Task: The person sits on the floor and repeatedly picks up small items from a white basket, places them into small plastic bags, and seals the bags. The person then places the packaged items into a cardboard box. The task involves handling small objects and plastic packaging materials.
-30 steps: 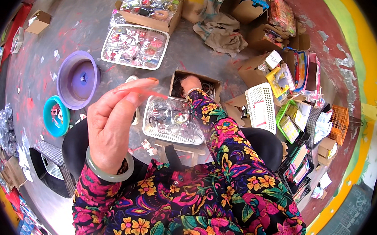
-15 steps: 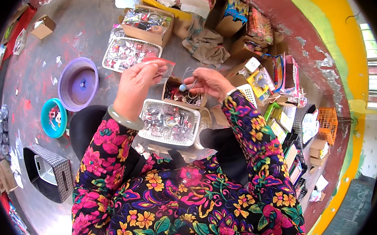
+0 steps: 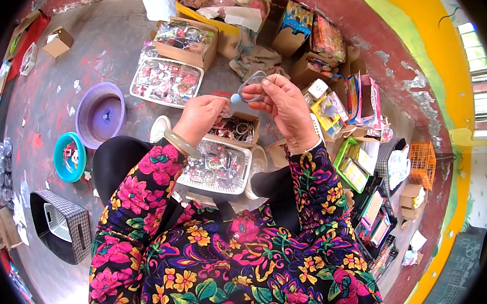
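Between the fingers of my right hand point(image 3: 288, 109) hangs a grey-blue elastic hair tie point(image 3: 252, 83) with a pale blue bead point(image 3: 236, 98) on its left side. My left hand point(image 3: 200, 118) is closed in a pinch on a small clear plastic bag point(image 3: 229, 112), mostly hidden by the fingers. The bead is right beside the left fingertips; whether they touch cannot be told. Below the hands is a cardboard box point(image 3: 256, 131) of loose hair ties. Nearer my lap, a white basket point(image 3: 210, 187) holds several small clear packets.
Another white basket point(image 3: 162, 100) of packets lies ahead, with an open carton point(image 3: 210, 48) behind it. On the left are a purple basin point(image 3: 81, 109), a teal basin point(image 3: 57, 153) and a checked bin point(image 3: 84, 228). Boxes, a green tray point(image 3: 350, 179) and an orange crate point(image 3: 421, 164) crowd the right.
My left hand has come down and to the right, close to the bead. The right hand has shifted slightly right and up, spreading the hair tie's loop. The bag's red top no longer shows.
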### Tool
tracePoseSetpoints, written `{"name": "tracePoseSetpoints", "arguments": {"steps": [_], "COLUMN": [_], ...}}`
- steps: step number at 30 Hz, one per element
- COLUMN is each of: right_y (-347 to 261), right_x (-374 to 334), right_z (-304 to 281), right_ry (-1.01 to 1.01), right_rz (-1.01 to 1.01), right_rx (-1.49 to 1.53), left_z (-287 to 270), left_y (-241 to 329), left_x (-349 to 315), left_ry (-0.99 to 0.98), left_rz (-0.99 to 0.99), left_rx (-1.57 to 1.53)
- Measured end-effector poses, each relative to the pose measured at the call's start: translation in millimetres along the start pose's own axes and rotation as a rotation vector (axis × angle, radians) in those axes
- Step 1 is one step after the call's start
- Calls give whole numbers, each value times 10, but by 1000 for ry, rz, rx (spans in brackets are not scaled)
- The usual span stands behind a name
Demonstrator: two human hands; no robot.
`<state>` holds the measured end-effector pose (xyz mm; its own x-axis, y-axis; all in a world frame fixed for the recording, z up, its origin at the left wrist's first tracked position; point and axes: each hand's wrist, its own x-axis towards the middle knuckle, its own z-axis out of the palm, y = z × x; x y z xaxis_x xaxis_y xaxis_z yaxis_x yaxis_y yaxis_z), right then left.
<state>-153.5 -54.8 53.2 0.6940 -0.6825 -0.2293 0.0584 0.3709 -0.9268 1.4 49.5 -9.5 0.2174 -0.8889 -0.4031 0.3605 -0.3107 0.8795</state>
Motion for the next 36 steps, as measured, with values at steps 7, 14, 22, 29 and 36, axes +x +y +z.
{"name": "tracePoseSetpoints", "arguments": {"steps": [7,14,22,29,36], "right_y": [83,163,43,-87,-51], "right_x": [43,49,29,-17,-28], "right_z": [36,22,45,9,-9], "right_ry": [-16,-59,-30,-43,-20], "right_rz": [-125,-130,13,-125,-142], "right_rx": [-261,-442,-442,-528,-438], "left_z": [57,48,79,24,51], "left_y": [-70,-88,9,-64,-21], "left_x": [61,65,-24,25,-22], "left_ry": [-18,-68,-280,-272,-295], "left_rz": [16,31,129,109,27], "left_rx": [44,31,31,-3,10]}}
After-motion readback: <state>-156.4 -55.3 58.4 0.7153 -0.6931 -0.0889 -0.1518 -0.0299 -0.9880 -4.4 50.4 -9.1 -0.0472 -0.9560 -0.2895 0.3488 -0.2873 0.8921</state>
